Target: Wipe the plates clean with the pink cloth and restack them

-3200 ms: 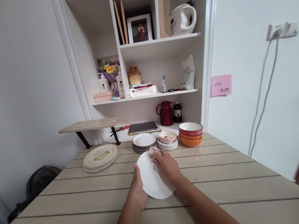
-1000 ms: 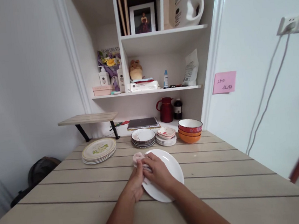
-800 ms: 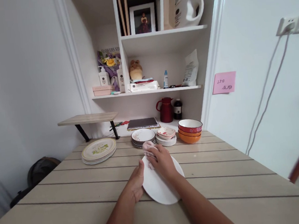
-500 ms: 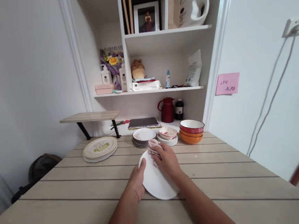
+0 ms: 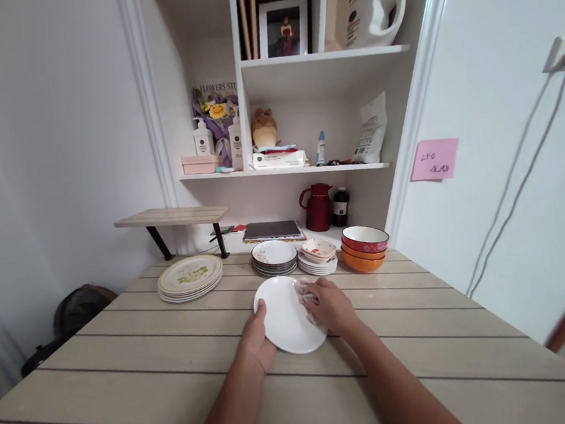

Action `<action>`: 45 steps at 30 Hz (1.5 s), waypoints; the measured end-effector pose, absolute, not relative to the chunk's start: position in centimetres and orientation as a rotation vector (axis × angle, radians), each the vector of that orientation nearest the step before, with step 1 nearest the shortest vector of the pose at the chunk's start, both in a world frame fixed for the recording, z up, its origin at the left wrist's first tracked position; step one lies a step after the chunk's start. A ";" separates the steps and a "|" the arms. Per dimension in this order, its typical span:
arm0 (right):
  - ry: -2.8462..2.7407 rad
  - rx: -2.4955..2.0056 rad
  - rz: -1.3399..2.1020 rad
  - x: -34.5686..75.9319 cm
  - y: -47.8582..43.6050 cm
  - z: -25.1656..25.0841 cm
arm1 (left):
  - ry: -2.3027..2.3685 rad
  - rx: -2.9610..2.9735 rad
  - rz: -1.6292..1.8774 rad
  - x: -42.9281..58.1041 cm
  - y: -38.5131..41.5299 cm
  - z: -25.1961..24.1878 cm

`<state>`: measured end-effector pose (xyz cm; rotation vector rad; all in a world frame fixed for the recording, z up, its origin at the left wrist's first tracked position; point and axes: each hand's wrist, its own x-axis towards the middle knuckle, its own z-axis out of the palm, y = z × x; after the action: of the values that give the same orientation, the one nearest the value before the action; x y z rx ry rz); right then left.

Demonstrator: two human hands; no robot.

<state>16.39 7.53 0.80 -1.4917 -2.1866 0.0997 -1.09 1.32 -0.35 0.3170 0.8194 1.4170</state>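
A white plate (image 5: 286, 321) is tilted above the wooden table (image 5: 142, 365), gripped at its left edge by my left hand (image 5: 257, 338). The thumb lies on the plate's upper face and the fingers are hidden beneath it. My right hand (image 5: 334, 305) is closed on a crumpled pale pink cloth (image 5: 306, 296), pressed against the right side of the plate. Just beyond the plate stand a stack of dark-rimmed plates (image 5: 273, 256) and a stack of small white plates (image 5: 318, 266) with little patterned square dishes (image 5: 319, 250) on top.
Left on the table sits a stack of oval plates (image 5: 190, 276) with a green design, near a small raised shelf (image 5: 170, 217). Stacked red and orange bowls (image 5: 364, 257) stand at the right. Behind are a red jug (image 5: 318, 207) and a dark bottle (image 5: 340, 206).
My right hand has moved the cloth from the plate's top edge to its right side. The plate has shifted slightly away and its face shows more fully. The view has shifted a little.
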 end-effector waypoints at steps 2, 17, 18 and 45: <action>-2.198 -1.585 0.125 16.2 6.9 1.2 | 0.827 0.278 1.448 -0.9 1.4 -0.4; -2.470 -0.953 0.474 11.4 0.8 2.5 | 0.713 0.368 1.296 -0.8 0.7 0.1; -2.471 -0.937 0.525 11.8 1.1 2.6 | 0.716 0.380 1.319 -0.8 0.8 0.0; -2.289 -0.976 0.316 11.7 4.3 1.5 | 0.546 0.524 1.246 -0.8 0.9 -0.1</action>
<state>11.66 4.25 1.55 -0.9765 -2.2885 0.3163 -0.82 0.92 -0.10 0.5237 0.5457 1.2458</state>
